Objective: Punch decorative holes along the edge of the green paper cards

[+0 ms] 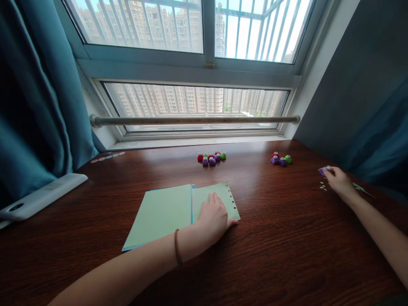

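I see the left hand lying flat, fingers unclenched, on the pale green punched paper sheet mid-front of the dark wooden desk; the right hand pinches a small purple plastic punch near the desk's right edge; pale paper scraps lie just beside it.

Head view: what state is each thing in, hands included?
left hand, open, flat on green sheet
green sheet, lying flat, right edge punched with holes
right hand, closed on purple punch
paper stack, lying flat
paper bits, loose beside right hand
punches, two loose clusters, untouched
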The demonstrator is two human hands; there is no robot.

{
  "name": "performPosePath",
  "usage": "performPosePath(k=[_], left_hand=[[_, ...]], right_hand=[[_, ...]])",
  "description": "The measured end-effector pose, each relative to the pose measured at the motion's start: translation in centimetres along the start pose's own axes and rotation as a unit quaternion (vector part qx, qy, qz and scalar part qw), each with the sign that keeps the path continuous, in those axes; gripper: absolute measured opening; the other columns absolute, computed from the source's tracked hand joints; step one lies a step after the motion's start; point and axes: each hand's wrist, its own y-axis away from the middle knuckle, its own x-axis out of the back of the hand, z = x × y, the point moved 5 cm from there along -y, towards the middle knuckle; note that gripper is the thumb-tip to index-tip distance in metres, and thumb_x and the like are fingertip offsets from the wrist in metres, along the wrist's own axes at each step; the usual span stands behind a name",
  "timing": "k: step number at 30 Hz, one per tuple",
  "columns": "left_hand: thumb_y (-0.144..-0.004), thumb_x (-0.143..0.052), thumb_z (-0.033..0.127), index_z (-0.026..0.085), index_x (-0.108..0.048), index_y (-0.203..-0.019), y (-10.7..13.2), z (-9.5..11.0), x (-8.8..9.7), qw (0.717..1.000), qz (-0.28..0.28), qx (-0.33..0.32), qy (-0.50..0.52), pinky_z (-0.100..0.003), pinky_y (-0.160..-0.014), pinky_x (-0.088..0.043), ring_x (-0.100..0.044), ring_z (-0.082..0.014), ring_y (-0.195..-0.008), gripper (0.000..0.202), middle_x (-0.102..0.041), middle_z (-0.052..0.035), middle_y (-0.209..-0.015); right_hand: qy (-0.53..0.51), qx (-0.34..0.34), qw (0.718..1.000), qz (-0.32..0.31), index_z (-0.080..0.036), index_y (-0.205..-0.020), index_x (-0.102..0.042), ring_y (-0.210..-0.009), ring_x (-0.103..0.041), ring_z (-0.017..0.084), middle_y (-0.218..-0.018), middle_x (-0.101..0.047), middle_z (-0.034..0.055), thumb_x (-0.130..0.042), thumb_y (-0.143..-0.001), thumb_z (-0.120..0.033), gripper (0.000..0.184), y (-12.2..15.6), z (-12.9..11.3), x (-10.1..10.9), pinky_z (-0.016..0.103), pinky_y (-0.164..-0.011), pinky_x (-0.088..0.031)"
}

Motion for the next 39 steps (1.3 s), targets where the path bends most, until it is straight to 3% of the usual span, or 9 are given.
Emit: performPosePath(k=[4, 9, 15, 18, 20, 24, 28, 33, 39], left_hand=[[-0.079, -0.047, 0.058, -0.007, -0.045, -0.119, 0.0, 0.0, 0.1, 1.000, -0.006, 0.003, 0.009, -0.044, -0.083, -0.046, -0.040, -0.0383, -0.117, 0.076, -0.040, -0.0324, -0.124], [-0.078, -0.047, 0.059, -0.009, -0.043, -0.120, -0.1, -0.1, -0.3, 1.000, 0.000, 0.007, 0.009, -0.046, -0.085, -0.045, -0.039, -0.0391, -0.118, 0.080, -0.039, -0.0330, -0.125], [-0.080, -0.043, 0.060, -0.008, -0.040, -0.123, -0.1, -0.1, -0.6, 0.999, -0.040, 0.017, 0.025, -0.048, -0.087, -0.044, -0.034, -0.0404, -0.121, 0.080, -0.034, -0.0324, -0.129], [-0.082, -0.041, 0.058, -0.008, -0.038, -0.124, 0.0, -0.1, -0.6, 0.998, -0.043, 0.017, 0.034, -0.048, -0.088, -0.043, -0.032, -0.0403, -0.122, 0.078, -0.032, -0.0324, -0.130], [-0.084, -0.040, 0.053, -0.007, -0.039, -0.124, 0.0, -0.1, -0.6, 0.999, -0.036, 0.013, 0.035, -0.050, -0.090, -0.041, -0.031, -0.0403, -0.123, 0.072, -0.032, -0.0320, -0.130], [-0.085, -0.041, 0.049, -0.007, -0.042, -0.122, 0.0, -0.2, -0.6, 0.999, -0.016, 0.008, 0.033, -0.050, -0.094, -0.037, -0.033, -0.0389, -0.121, 0.067, -0.036, -0.0307, -0.129], [-0.081, -0.045, 0.056, -0.004, -0.049, -0.117, 0.1, -0.5, -0.4, 0.999, 0.001, 0.018, 0.040, -0.041, -0.086, -0.045, -0.043, -0.0338, -0.110, 0.070, -0.045, -0.0258, -0.122], [-0.080, -0.043, 0.060, -0.004, -0.040, -0.125, 0.1, -0.8, -0.6, 0.999, -0.004, -0.001, 0.040, -0.042, -0.090, -0.042, -0.039, -0.0343, -0.114, 0.078, -0.040, -0.0241, -0.128], [-0.086, -0.035, 0.052, 0.000, -0.034, -0.130, 0.0, -0.9, -1.2, 0.999, 0.004, -0.023, 0.041, -0.045, -0.095, -0.037, -0.034, -0.0346, -0.119, 0.068, -0.037, -0.0222, -0.132]], right_hand=[[0.070, -0.007, 0.997, -0.025, -0.009, -0.101, -0.060, -0.091, -0.054, 0.025, -0.092, -0.059, 0.0173, -0.050, -0.079, -0.036, 0.037, -2.7, -2.1, -3.1, 0.031, -0.078, -0.040], [0.077, -0.015, 0.996, -0.034, -0.009, -0.099, -0.062, -0.088, -0.054, 0.025, -0.091, -0.058, 0.0160, -0.055, -0.075, -0.031, 0.034, -4.6, -4.1, -7.0, 0.031, -0.078, -0.039], [0.090, -0.065, 0.993, 0.042, -0.002, -0.103, -0.052, -0.097, -0.046, 0.036, -0.104, -0.048, 0.0253, -0.059, -0.068, -0.031, 0.046, -4.5, -7.1, -7.9, 0.043, -0.078, -0.037], [0.083, -0.011, 0.991, 0.104, -0.007, -0.113, -0.043, -0.110, -0.035, 0.037, -0.121, -0.036, 0.0232, -0.056, -0.069, -0.027, 0.050, -3.3, -13.0, -8.0, 0.046, -0.088, -0.030], [0.002, 0.121, 0.985, 0.122, -0.007, -0.111, -0.044, -0.107, -0.037, 0.035, -0.116, -0.041, 0.0223, -0.049, -0.075, -0.022, 0.039, -2.0, -19.1, -8.8, 0.049, -0.089, -0.029], [-0.086, 0.304, 0.948, -0.028, -0.016, -0.095, -0.055, -0.091, -0.050, 0.023, -0.094, -0.057, 0.0092, -0.048, -0.081, -0.023, 0.018, 1.0, -30.8, -13.6, 0.034, -0.086, -0.038], [-0.123, 0.344, 0.928, -0.069, -0.016, -0.104, -0.055, -0.098, -0.047, 0.023, -0.105, -0.057, 0.0094, -0.057, -0.077, -0.023, 0.028, 2.6, -36.9, -17.5, 0.035, -0.090, -0.036], [-0.183, 0.339, 0.918, -0.099, -0.015, -0.096, -0.058, -0.103, -0.045, 0.025, -0.102, -0.058, 0.0107, -0.060, -0.073, -0.015, 0.023, 2.7, -38.3, -18.9, 0.040, -0.095, -0.032], [-0.283, 0.273, 0.909, -0.137, -0.014, -0.096, -0.052, -0.087, -0.057, 0.020, -0.093, -0.060, 0.0104, -0.055, -0.078, -0.023, 0.020, 4.6, -36.8, -16.4, 0.035, -0.079, -0.046]])
